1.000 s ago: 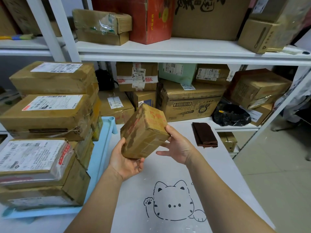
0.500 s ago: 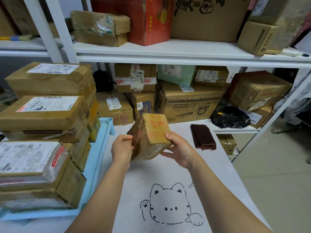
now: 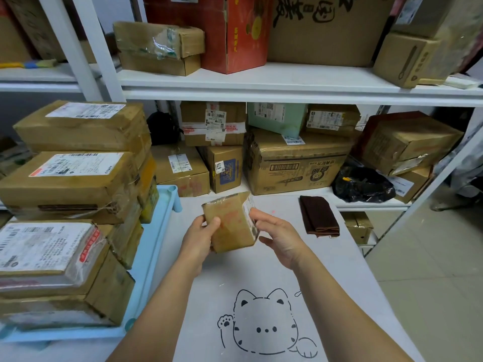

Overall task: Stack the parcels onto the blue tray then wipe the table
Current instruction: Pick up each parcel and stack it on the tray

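**One small parcel (image 3: 230, 223) held up over the table (image 3: 235, 278)**

L hand (image 3: 198, 236) grips its left edge, thumb on the front; R hand (image 3: 279, 239) only touches the taped right side w/ near-straight fingers; hands apart. Risk: stacks (image 3: 73, 178) on the blue tray (image 3: 154, 246) are tall, so set crooked it may slide off. Long axis near upright, top tipped toward the shelves (image 3: 287, 82); broad face toward me.

1. Stacked parcels (image 3: 73, 178) fill the blue tray (image 3: 154, 231) almost fully; only a narrow strip along its right edge is bare.
2. Between tray and folded brown cloth (image 3: 317, 216), the surface (image 3: 243, 270) lies open, with a small parcel (image 3: 230, 226) held above its middle.
3. Cartons (image 3: 295, 165) on the lower shelf (image 3: 366, 205) wall off the far edge, under the upper shelf board (image 3: 287, 84).
4. Right of the surface is bare floor (image 3: 431, 283), crossed by a slanting white shelf post (image 3: 428, 186).
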The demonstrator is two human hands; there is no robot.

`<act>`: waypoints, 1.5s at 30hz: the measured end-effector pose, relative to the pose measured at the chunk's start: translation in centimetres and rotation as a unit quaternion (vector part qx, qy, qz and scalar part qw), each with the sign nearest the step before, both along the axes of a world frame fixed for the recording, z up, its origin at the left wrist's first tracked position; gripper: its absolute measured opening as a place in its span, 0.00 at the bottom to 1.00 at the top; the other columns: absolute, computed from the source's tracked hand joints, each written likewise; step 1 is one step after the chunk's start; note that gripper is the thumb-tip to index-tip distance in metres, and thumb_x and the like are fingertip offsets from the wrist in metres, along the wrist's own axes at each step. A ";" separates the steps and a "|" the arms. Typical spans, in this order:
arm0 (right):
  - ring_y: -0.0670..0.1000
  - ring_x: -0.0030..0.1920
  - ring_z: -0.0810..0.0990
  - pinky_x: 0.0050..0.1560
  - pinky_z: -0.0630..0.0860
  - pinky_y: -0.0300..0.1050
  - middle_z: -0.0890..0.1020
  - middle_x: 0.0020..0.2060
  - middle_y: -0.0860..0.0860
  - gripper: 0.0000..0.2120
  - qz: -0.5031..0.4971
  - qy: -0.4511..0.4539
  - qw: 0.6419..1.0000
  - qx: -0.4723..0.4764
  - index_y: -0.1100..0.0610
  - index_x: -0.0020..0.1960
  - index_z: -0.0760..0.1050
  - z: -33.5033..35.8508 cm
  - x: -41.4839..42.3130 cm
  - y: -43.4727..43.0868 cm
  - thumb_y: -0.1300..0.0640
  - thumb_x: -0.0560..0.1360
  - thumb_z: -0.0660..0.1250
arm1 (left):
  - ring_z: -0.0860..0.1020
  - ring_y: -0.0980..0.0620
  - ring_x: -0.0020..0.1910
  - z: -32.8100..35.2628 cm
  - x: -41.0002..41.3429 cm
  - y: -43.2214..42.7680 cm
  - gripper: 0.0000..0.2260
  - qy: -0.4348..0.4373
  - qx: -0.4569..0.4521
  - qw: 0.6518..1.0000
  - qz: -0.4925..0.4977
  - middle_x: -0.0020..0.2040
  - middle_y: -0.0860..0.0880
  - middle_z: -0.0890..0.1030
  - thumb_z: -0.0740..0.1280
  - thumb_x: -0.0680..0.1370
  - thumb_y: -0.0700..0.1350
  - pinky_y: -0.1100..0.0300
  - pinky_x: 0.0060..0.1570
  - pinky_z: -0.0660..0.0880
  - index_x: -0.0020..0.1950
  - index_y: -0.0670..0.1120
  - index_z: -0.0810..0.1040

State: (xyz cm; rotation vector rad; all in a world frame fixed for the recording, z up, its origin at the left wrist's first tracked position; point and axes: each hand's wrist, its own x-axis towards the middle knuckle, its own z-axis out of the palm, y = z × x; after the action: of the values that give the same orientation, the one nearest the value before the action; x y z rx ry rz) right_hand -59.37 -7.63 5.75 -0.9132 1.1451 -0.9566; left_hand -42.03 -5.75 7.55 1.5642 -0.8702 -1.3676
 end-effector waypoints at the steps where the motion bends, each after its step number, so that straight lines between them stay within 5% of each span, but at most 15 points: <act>1: 0.48 0.62 0.73 0.58 0.67 0.44 0.77 0.63 0.43 0.14 0.007 0.013 1.000 -0.016 0.54 0.54 0.82 0.2 0.1 0.0 0.67 0.75 0.63 | 0.76 0.47 0.55 -0.1 0.1 0.0 0.16 0.014 0.013 1.000 -0.001 0.62 0.47 0.74 0.61 0.81 0.48 0.53 0.50 0.76 0.68 0.51 0.66; 4: 0.47 0.64 0.70 0.49 0.69 0.31 0.75 0.64 0.45 0.17 0.035 0.049 0.997 -0.053 0.60 0.57 0.80 0.7 0.9 0.2 0.73 0.75 0.59 | 0.72 0.41 0.63 -0.6 0.1 -0.1 0.27 0.050 0.059 0.997 0.015 0.68 0.47 0.70 0.68 0.75 0.55 0.42 0.58 0.72 0.69 0.53 0.60; 9: 0.47 0.64 0.69 0.38 0.69 0.22 0.74 0.66 0.48 0.19 0.100 0.117 0.985 -0.077 0.65 0.58 0.79 0.9 2.6 0.2 0.75 0.75 0.56 | 0.70 0.39 0.65 -1.3 -0.7 -0.2 0.44 0.013 0.095 0.986 0.134 0.69 0.44 0.69 0.77 0.64 0.57 0.40 0.56 0.72 0.70 0.46 0.55; 13: 0.46 0.52 0.76 0.43 0.71 0.26 0.79 0.57 0.54 0.19 -0.006 0.104 0.992 -0.066 0.63 0.58 0.80 1.2 2.8 -0.1 0.73 0.76 0.54 | 0.75 0.40 0.59 -2.4 0.6 0.0 0.35 0.125 0.089 0.974 0.164 0.64 0.43 0.74 0.74 0.69 0.49 0.42 0.45 0.77 0.70 0.45 0.60; 16: 0.51 0.60 0.76 0.60 0.73 0.44 0.77 0.60 0.51 0.16 -0.136 0.121 0.983 -0.038 0.55 0.64 0.75 0.7 1.7 -1.3 0.63 0.80 0.57 | 0.77 0.41 0.56 -3.3 2.4 0.6 0.21 0.244 0.048 0.961 0.123 0.56 0.44 0.82 0.69 0.72 0.44 0.44 0.41 0.77 0.64 0.47 0.72; 18: 0.51 0.61 0.75 0.61 0.73 0.49 0.76 0.60 0.48 0.17 -0.106 0.082 0.991 -0.008 0.51 0.69 0.70 0.9 1.2 -1.5 0.53 0.81 0.58 | 0.79 0.42 0.51 -3.6 3.1 1.5 0.18 0.299 0.027 0.951 0.073 0.48 0.45 0.84 0.70 0.67 0.43 0.46 0.40 0.78 0.57 0.47 0.76; 21: 0.49 0.57 0.76 0.57 0.72 0.50 0.80 0.52 0.47 0.18 -0.046 -0.005 0.999 0.016 0.52 0.62 0.76 1.5 1.5 -1.4 0.44 0.80 0.57 | 0.83 0.40 0.48 -4.5 3.7 2.4 0.44 0.341 0.007 0.940 0.021 0.53 0.40 0.83 0.82 0.47 0.40 0.44 0.39 0.80 0.62 0.42 0.74; 23: 0.49 0.55 0.77 0.55 0.71 0.49 0.82 0.52 0.48 0.17 -0.053 -0.047 0.997 0.017 0.53 0.52 0.81 1.3 1.7 -1.4 0.45 0.80 0.56 | 0.79 0.35 0.55 -5.5 4.1 2.4 0.56 0.339 0.001 0.941 0.006 0.60 0.37 0.78 0.83 0.43 0.36 0.37 0.44 0.78 0.70 0.46 0.67; 27: 0.50 0.54 0.78 0.48 0.73 0.44 0.83 0.52 0.52 0.17 -0.080 -0.141 0.987 0.011 0.59 0.51 0.81 1.2 1.4 -1.5 0.53 0.81 0.56 | 0.76 0.35 0.58 -6.1 4.6 2.5 0.64 0.340 -0.021 0.940 0.015 0.61 0.37 0.77 0.82 0.40 0.30 0.34 0.46 0.76 0.70 0.62 0.63; 31: 0.48 0.48 0.80 0.45 0.72 0.44 0.85 0.44 0.51 0.12 -0.083 -0.195 0.977 -0.007 0.56 0.42 0.82 1.5 0.9 -1.5 0.59 0.77 0.60 | 0.75 0.38 0.60 -5.3 4.4 2.6 0.62 0.337 -0.039 0.941 0.002 0.64 0.38 0.74 0.77 0.45 0.25 0.39 0.47 0.78 0.72 0.61 0.62; 37: 0.51 0.52 0.77 0.48 0.72 0.46 0.83 0.46 0.49 0.07 -0.094 -0.156 0.983 0.023 0.54 0.45 0.80 0.8 0.1 -1.8 0.53 0.75 0.65 | 0.74 0.48 0.56 -3.8 3.8 2.0 0.47 0.211 -0.077 0.974 -0.014 0.60 0.50 0.74 0.58 0.65 0.15 0.56 0.41 0.81 0.67 0.63 0.63; 41: 0.52 0.60 0.75 0.61 0.67 0.53 0.82 0.55 0.48 0.19 -0.057 -0.078 0.994 0.057 0.51 0.54 0.80 0.0 0.5 -1.8 0.40 0.77 0.59 | 0.70 0.51 0.63 -1.9 3.3 1.4 0.46 -0.018 -0.149 0.985 -0.082 0.65 0.52 0.69 0.66 0.67 0.21 0.60 0.46 0.78 0.67 0.66 0.59; 45: 0.54 0.57 0.78 0.56 0.74 0.53 0.82 0.57 0.55 0.22 -0.064 -0.092 0.992 0.065 0.53 0.63 0.74 0.3 1.4 -1.6 0.40 0.76 0.60 | 0.59 0.53 0.73 0.2 2.9 1.1 0.50 -0.277 -0.222 0.930 -0.100 0.75 0.53 0.56 0.75 0.67 0.34 0.55 0.64 0.71 0.69 0.72 0.48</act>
State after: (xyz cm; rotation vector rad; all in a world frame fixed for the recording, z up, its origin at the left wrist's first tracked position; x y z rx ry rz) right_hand -57.99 -9.24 6.05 -0.6389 1.1037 -1.0363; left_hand -39.16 -4.61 7.74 1.5366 -1.5964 -0.7669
